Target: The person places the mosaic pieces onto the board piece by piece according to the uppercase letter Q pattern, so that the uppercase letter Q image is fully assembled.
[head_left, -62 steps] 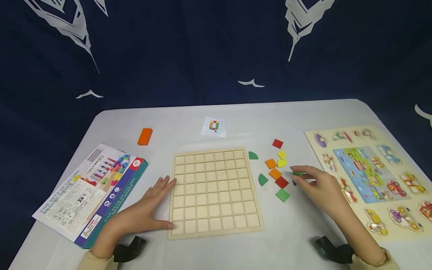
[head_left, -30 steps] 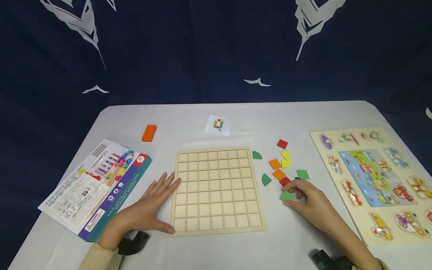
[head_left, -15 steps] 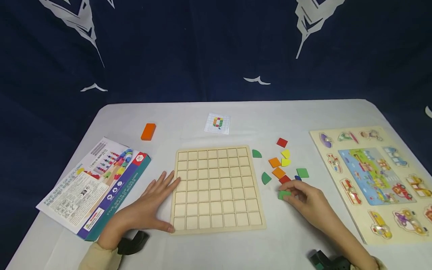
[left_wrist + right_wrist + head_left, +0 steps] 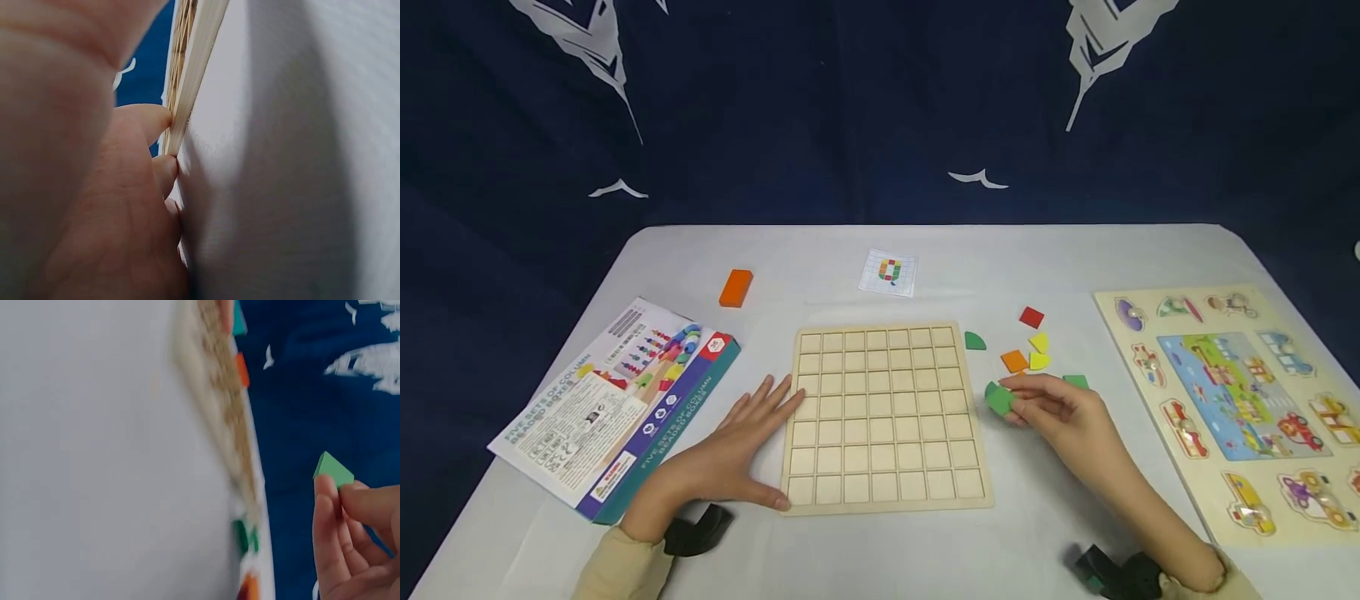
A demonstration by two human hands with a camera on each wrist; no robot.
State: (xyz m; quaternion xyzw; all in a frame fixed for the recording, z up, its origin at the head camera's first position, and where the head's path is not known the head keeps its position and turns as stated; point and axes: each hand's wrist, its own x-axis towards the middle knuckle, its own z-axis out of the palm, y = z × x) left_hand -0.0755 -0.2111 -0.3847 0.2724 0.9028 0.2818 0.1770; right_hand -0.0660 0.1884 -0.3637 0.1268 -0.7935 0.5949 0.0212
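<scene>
My right hand (image 4: 1066, 417) pinches a green square tile (image 4: 999, 402) between thumb and fingers, raised off the table near the board's right edge. The same tile (image 4: 335, 470) shows at the fingertips in the right wrist view. Fingers spread, my left hand (image 4: 724, 467) touches the left edge of the wooden grid board (image 4: 884, 405), whose squares hold no tiles. That board edge (image 4: 199, 69) meets the fingertips in the left wrist view. A green quarter-circle (image 4: 990, 389) lies partly behind the held tile; another quarter-circle (image 4: 975, 341) is by the board's upper right corner.
Right of the board lie a red tile (image 4: 1032, 317), yellow pieces (image 4: 1039, 361), an orange tile (image 4: 1014, 361) and another green tile (image 4: 1076, 381). A pattern card (image 4: 888, 273) and orange block (image 4: 736, 288) are behind. A box (image 4: 617, 408) flanks left, a picture puzzle (image 4: 1210, 517) right.
My right hand left one green square on the table, took up the nearer green square and lifted it leftward to the board's edge. My left hand stays at the board.
</scene>
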